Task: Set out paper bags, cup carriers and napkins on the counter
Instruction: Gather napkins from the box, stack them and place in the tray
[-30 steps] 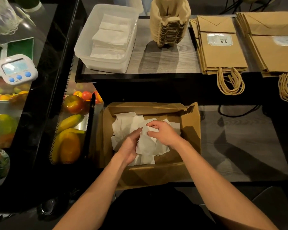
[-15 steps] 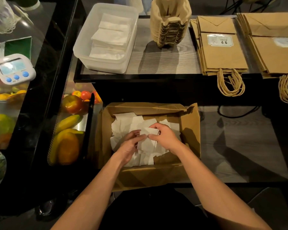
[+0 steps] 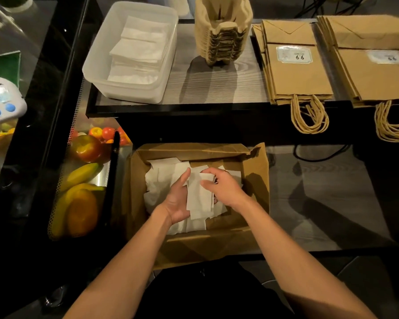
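Note:
An open cardboard box (image 3: 194, 246) on the lower shelf holds loose white napkins (image 3: 164, 178). Both hands are inside it. My left hand (image 3: 176, 201) lies palm up with the thumb straight, and a small stack of napkins (image 3: 198, 196) rests against its hidden fingers. My right hand (image 3: 225, 189) curls over that stack's right edge and grips it. On the counter (image 3: 217, 86) above are a clear plastic tub (image 3: 97, 65) of folded napkins (image 3: 138, 49), a stack of pulp cup carriers (image 3: 224, 31), and two piles of brown paper bags (image 3: 297, 77) (image 3: 378, 77).
A glass case on the left holds fruit: an apple (image 3: 85, 148), a banana (image 3: 81, 173) and small tomatoes. A white timer (image 3: 0, 100) sits on the black top at far left. A dark cable (image 3: 320, 156) lies on the lower shelf right of the box.
My left hand has opened from a curled grip and turned palm up under the napkin stack. My right hand has shifted slightly over the stack's edge. The stack is now squared up between them.

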